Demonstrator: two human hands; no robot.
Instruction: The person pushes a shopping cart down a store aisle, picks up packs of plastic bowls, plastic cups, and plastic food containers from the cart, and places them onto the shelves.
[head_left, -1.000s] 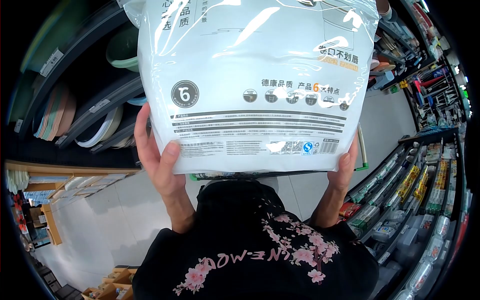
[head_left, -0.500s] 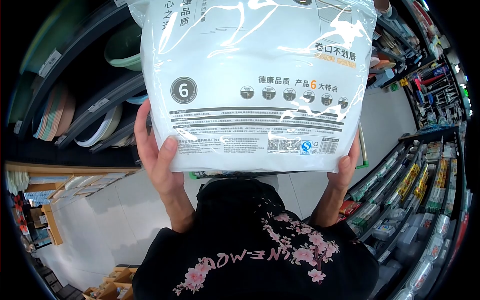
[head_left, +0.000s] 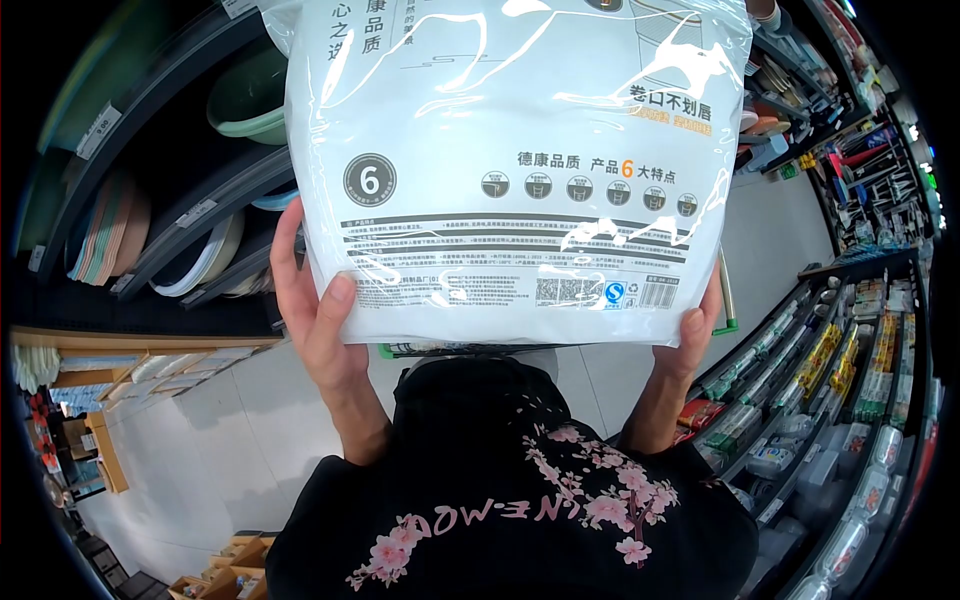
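A large pack of disposable cups (head_left: 450,120) in shiny white plastic fills the upper middle of the head view. Its printed side faces me, with Chinese text, a row of round icons, a barcode and part of a cup picture; the top runs out of the frame. My left hand (head_left: 325,320) grips the lower left corner, thumb on the front and fingers along the side. At the lower right corner, my right hand (head_left: 692,335) is closed on the edge, its thumb in front and most fingers hidden behind.
Dark shelves (head_left: 200,205) on the left carry bowls and plates, including a green bowl (head_left: 250,115). On the right, a rack (head_left: 800,400) holds rows of packaged goods. Behind the pack, a green-edged shopping cart (head_left: 728,325) partly shows. Pale floor tiles (head_left: 220,420) lie below.
Almost nothing differs. The pack has shifted or tilted very slightly in my hands, and the glare on its plastic has moved a little.
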